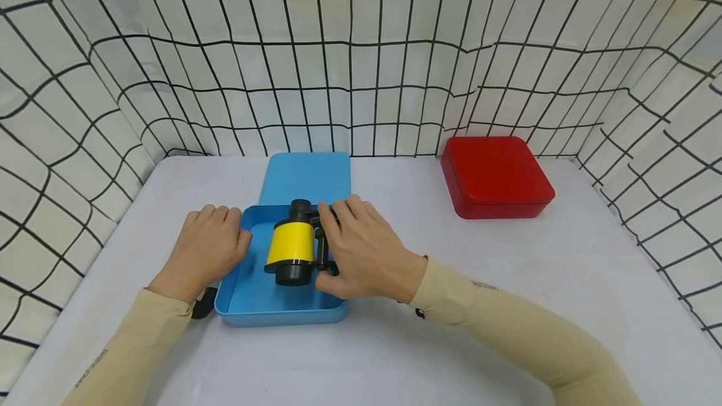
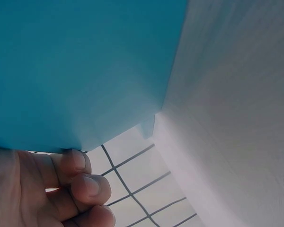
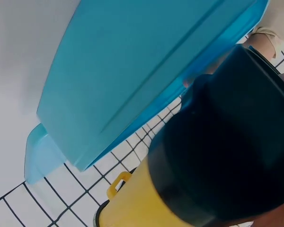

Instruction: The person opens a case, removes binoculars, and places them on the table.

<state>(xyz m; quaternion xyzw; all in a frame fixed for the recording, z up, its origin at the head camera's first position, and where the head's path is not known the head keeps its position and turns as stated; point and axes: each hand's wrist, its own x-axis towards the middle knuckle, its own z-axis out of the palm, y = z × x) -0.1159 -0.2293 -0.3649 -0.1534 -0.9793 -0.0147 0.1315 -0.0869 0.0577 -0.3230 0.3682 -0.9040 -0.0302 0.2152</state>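
Yellow-and-black toy binoculars (image 1: 291, 242) are held over an open blue box (image 1: 282, 318). My right hand (image 1: 366, 249) grips their right barrel, which it mostly covers in the head view. Seen from the right wrist, a dark eyepiece end (image 3: 222, 142) fills the near side, with the yellow barrel (image 3: 137, 203) beyond and the box wall (image 3: 132, 71) alongside. At the box's left side, my left hand (image 1: 209, 246) pinches the rim, thumb over it. Its curled fingers (image 2: 92, 187) lie along the outside of the wall (image 2: 85, 71) in the left wrist view.
A flat blue lid (image 1: 307, 177) lies directly behind the box. Toward the back right stands a closed red box (image 1: 499, 177). White walls with a black grid (image 1: 350, 42) surround the white table (image 1: 451, 356) at the back and sides.
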